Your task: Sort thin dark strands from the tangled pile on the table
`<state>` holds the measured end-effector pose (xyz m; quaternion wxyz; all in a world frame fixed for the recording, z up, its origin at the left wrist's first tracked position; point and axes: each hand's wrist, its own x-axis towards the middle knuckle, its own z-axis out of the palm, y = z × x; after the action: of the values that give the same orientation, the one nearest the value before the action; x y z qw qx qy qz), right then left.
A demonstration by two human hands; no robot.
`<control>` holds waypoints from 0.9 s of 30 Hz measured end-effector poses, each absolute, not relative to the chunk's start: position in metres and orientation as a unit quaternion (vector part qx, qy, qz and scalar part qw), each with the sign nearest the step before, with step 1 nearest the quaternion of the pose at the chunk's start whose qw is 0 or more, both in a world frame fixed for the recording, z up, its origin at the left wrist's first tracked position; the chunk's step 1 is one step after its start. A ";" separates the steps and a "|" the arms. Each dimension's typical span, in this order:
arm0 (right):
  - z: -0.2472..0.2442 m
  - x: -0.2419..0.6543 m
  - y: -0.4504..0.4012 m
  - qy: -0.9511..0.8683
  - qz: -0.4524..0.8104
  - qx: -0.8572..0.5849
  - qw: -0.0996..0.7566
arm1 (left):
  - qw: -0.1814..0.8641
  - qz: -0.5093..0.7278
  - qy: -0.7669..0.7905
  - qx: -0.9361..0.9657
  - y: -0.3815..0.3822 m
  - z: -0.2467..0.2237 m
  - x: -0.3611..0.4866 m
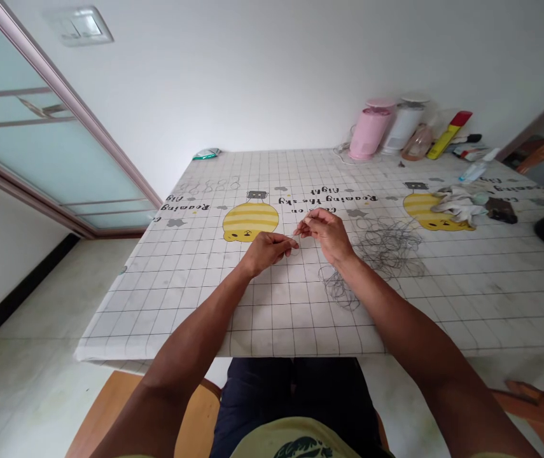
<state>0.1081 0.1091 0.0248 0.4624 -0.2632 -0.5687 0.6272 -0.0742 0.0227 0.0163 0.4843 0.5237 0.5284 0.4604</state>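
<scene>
My left hand [268,252] and my right hand [327,233] meet over the middle of the table, a little above the cloth. Thumb and forefinger are pinched together on each. A thin wire [295,236], barely visible, runs between the fingertips; its ends are hidden by the fingers. Beside and partly behind my right wrist lies a tangled heap of thin grey wire loops [389,245], spreading toward the front of the table. At the back left, several twisted wire loops [208,185] lie in a row on the cloth.
A checked tablecloth [176,305] covers the table. Along the back wall stand a pink cylinder [369,132], a white one [401,127] and a yellow-red box [449,135]. A spray bottle [478,168], crumpled gloves [460,203] and a green packet [206,154] also lie there.
</scene>
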 end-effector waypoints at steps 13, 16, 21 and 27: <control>0.011 0.112 0.099 -0.833 0.370 -0.271 0.308 | 0.486 0.525 0.542 0.441 0.024 0.018 -0.077; 0.006 0.105 0.094 -0.869 0.253 -0.265 0.333 | 0.492 0.529 0.545 0.426 0.024 0.019 -0.077; -0.003 0.098 0.090 -0.879 0.162 -0.285 0.347 | 0.503 0.531 0.551 0.401 0.025 0.018 -0.078; -0.013 0.094 0.087 -0.885 0.139 -0.266 0.356 | 0.507 0.567 0.537 0.364 0.026 0.011 -0.075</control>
<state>0.0940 0.0875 -0.0131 0.3560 -0.2664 -0.8848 0.1392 -0.0749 0.0257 0.0110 0.5072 0.3638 0.5370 0.5674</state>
